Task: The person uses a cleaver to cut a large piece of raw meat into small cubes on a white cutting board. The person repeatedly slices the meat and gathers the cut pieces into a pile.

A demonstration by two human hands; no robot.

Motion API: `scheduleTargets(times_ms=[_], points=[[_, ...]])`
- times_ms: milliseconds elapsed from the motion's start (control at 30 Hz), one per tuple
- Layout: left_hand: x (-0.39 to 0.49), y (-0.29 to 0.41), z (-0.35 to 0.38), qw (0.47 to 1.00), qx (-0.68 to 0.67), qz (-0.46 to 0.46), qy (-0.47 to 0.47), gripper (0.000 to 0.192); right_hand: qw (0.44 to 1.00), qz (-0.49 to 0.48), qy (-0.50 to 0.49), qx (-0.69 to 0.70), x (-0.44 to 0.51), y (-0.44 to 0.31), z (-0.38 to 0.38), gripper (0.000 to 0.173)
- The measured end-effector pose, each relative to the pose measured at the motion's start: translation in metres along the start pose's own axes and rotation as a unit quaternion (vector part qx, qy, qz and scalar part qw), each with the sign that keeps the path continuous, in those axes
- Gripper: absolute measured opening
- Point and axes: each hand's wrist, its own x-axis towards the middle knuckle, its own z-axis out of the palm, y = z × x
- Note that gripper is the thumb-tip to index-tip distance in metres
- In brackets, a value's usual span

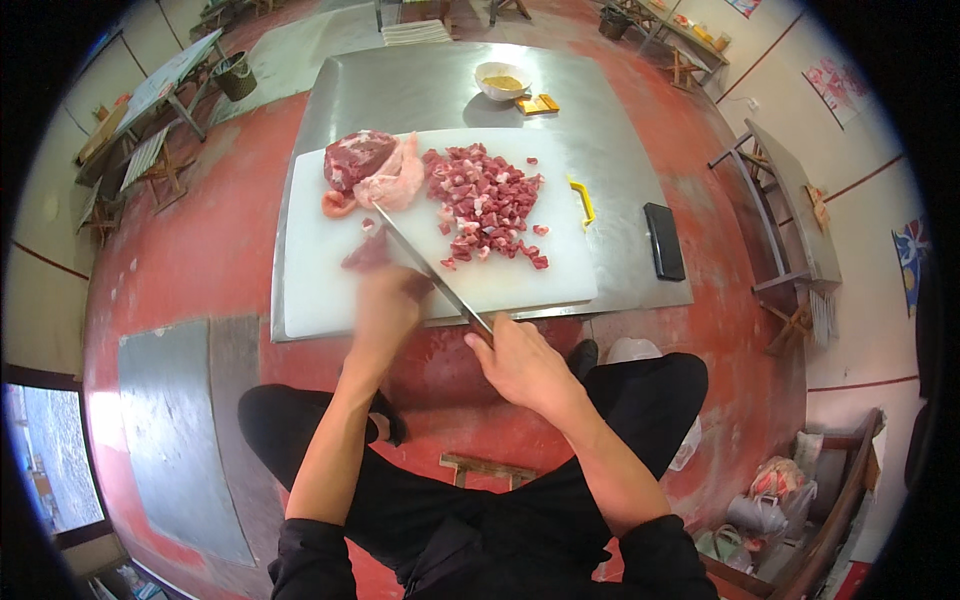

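My right hand (517, 356) grips the handle of a long kitchen knife (427, 266), whose blade points up and left across a white cutting board (322, 292). Blurred by motion, my left hand (388, 304) is at the board's near edge, with dark red meat at its fingers; whether it grips this meat is unclear. Just beyond that hand lies a strip of raw meat (367, 253), also blurred. A large piece of raw meat (358, 159) with pale fat sits at the board's upper left, near the knife tip. Diced meat (484, 199) is heaped right of the blade.
The board rests on a metal-topped table (622, 165). Toward its far side are a white bowl (501, 81) of yellowish food and a small orange packet (538, 104). A yellow handle (582, 202) shows at the board's right edge, and a black phone (664, 241) lies farther right.
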Motion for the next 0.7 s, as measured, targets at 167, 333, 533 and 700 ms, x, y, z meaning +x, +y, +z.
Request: scheduleTargets(times_ms=[167, 333, 533, 700], points=[[-0.009, -0.002, -0.001, 0.998, -0.024, -0.025, 0.045, 0.019, 0.999, 0.026, 0.038, 0.008, -0.049, 0.028, -0.002, 0.043], [-0.012, -0.003, -0.003, 0.994, -0.067, 0.0, 0.086, 0.01, 0.994, 0.003, 0.109, 0.03, -0.068, 0.044, 0.009, 0.04], [-0.009, -0.012, -0.001, 0.996, -0.03, 0.049, 0.073, 0.005, 0.993, -0.027, 0.112, -0.012, -0.078, 0.039, 0.023, 0.042], [-0.007, -0.011, -0.002, 0.997, -0.024, 0.042, 0.055, 0.007, 0.996, -0.007, 0.086, -0.012, -0.085, 0.034, 0.021, 0.039]])
